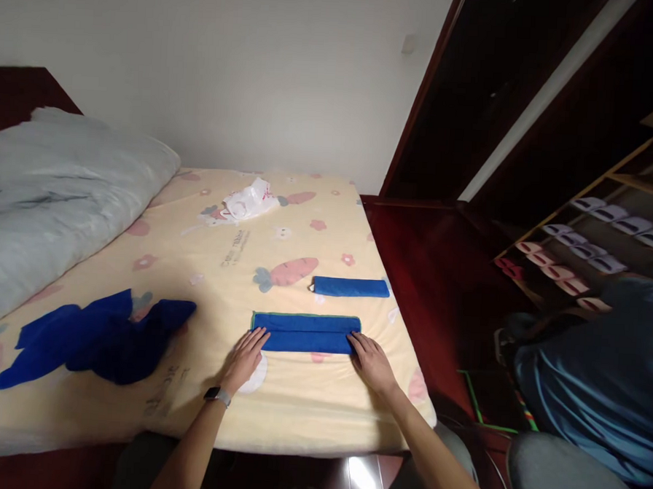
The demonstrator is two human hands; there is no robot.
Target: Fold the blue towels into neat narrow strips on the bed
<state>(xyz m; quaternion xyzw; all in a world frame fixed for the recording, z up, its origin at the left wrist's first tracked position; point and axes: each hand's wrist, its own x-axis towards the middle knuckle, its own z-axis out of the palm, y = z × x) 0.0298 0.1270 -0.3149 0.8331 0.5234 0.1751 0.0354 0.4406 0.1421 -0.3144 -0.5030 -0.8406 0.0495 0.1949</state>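
Note:
A blue towel (306, 340), folded into a long strip with a green edge, lies flat across the bed in front of me. My left hand (247, 358), with a watch on its wrist, rests its fingers flat on the strip's left end. On the right end lie the outstretched fingers of my right hand (372, 360). Just beyond is a second folded blue towel (351, 287), narrower and near the bed's right edge. Crumpled blue cloths (97, 338) are heaped to the left, apart from my hands.
The bed (296, 411) has a yellow patterned sheet. A white plastic bag (251, 200) lies toward the wall, and a grey quilt (71, 195) is bunched at left. On the right are blue-green fabric (598, 375), a grey rounded seat (571, 480) and a rack of slippers (607, 212).

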